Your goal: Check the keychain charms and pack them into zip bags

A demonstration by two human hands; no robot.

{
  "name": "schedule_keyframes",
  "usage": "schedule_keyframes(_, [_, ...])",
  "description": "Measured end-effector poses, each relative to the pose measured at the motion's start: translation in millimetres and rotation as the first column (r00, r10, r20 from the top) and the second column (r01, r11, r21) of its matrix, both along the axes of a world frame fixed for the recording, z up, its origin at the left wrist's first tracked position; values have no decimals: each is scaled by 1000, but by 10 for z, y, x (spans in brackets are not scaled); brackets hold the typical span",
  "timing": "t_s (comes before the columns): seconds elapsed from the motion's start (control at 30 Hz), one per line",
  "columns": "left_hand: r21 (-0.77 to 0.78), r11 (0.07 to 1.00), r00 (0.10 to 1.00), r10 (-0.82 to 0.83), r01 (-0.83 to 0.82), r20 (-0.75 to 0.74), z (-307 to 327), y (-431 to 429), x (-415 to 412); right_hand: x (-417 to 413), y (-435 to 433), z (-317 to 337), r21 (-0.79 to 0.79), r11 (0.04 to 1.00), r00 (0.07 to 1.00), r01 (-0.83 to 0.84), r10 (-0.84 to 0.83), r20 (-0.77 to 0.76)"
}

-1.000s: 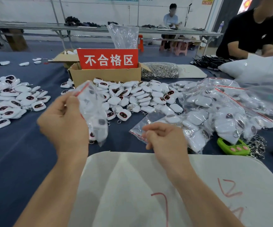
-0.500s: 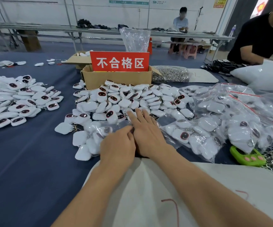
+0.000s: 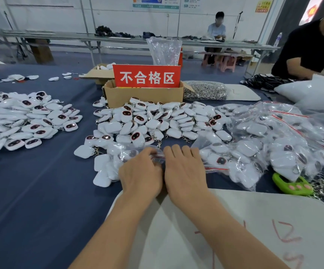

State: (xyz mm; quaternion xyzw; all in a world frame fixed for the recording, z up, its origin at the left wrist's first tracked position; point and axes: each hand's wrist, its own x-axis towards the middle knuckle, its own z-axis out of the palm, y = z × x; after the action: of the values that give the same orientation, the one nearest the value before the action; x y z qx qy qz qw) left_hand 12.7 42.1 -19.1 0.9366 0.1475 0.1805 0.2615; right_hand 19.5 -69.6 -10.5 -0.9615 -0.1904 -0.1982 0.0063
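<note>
Left hand (image 3: 140, 171): fingers curled down onto the red zip strip (image 3: 158, 158) at the mouth of the bag (image 3: 110, 167), thumb hidden. Right hand (image 3: 184, 167): flat, fingers straight and together, pressing the same mouth just to the right, the two hands touching side by side. Bag: filled with white charms, lying flat, its body running leftward from the grip with only the mouth end under the hands; the strip shows only as a short stretch between them, so sealing looks to be the step in hand, left hand nearer the bag's body.
</note>
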Motion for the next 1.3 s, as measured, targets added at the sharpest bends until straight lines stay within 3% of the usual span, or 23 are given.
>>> schedule_keyframes(0.13, [15, 999, 999, 33, -33, -11, -28, 21, 23, -251, -23, 75, -23, 1000, 999, 10, -10, -36])
schedule_keyframes(0.37, [19, 1000, 999, 4, -5, 37, -11, -2, -4, -253, -130, -37, 261, 962, 969, 78, -11, -248])
schedule_keyframes(0.57, [-220, 974, 955, 11, 58, 298, 100, -45, -81, -133, -210, -89, 317, 921, 942, 225, -122, -313])
schedule_keyframes(0.67, [-210, 967, 934, -62, 143, 353, 121, -87, -119, -147, -218, -66, 352, 912, 948, 212, -104, -302])
schedule_keyframes(0.73, [-186, 961, 926, -127, 203, 354, 117, -106, -131, -176, -245, -31, 522, 829, 951, 200, -37, -306])
schedule_keyframes(0.8, [-206, 934, 912, -208, 293, 353, 117, -115, -154, -198, -322, 12, 707, 684, 954, 182, 50, -295])
schedule_keyframes(0.9, [-281, 838, 855, -349, 468, 383, 157, -153, -197, -275, -456, 92, 766, 636, 956, 97, 155, -250])
schedule_keyframes(1.0, [-309, 794, 823, -378, 524, 424, 190, -184, -195, -344, -535, 124, 808, 585, 966, 62, 169, -196])
schedule_keyframes(1.03, [-306, 802, 828, -371, 514, 419, 189, -190, -187, -349, -542, 123, 850, 520, 959, 88, 187, -214])
schedule_keyframes(1.1, [-317, 821, 852, -338, 475, 400, 169, -192, -173, -339, -536, 129, 928, 303, 910, 215, 283, -303])
schedule_keyframes(1.2, [-431, 797, 885, -261, 423, 386, 123, -174, -143, -285, -545, 150, 917, 28, 836, 398, 401, -375])
schedule_keyframes(1.3, [-490, 769, 899, -255, 411, 355, 99, -182, -106, -222, -590, 155, 879, -102, 801, 466, 471, -370])
